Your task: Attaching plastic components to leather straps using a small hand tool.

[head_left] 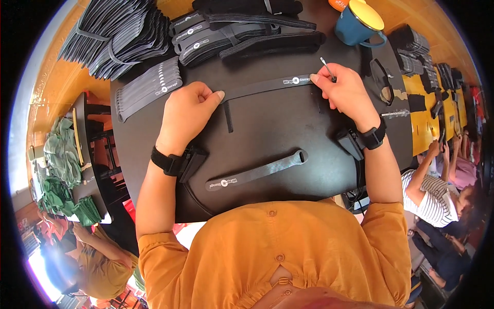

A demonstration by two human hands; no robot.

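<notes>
A dark grey strap (262, 88) with white print is stretched between my two hands above the black table (257, 134). My left hand (186, 107) pinches its left end between thumb and fingers. Closed on the strap's right end is my right hand (346, 93), which also holds a small thin tool (326, 68) with a metal shaft and dark lower part; its exact kind is unclear. A narrow dark strip (229, 118) lies below the strap near my left hand. Closer to me rests another strap (257, 171), with a rounded slotted end at its right.
Fanned straps (149, 88) lie at left, beneath a large banded bundle (110, 41). More bundles (226, 38) stand at the back, beside a blue mug (356, 24) with a yellow lid. Glasses (383, 82) lie at right. Other people (429, 193) work at side tables.
</notes>
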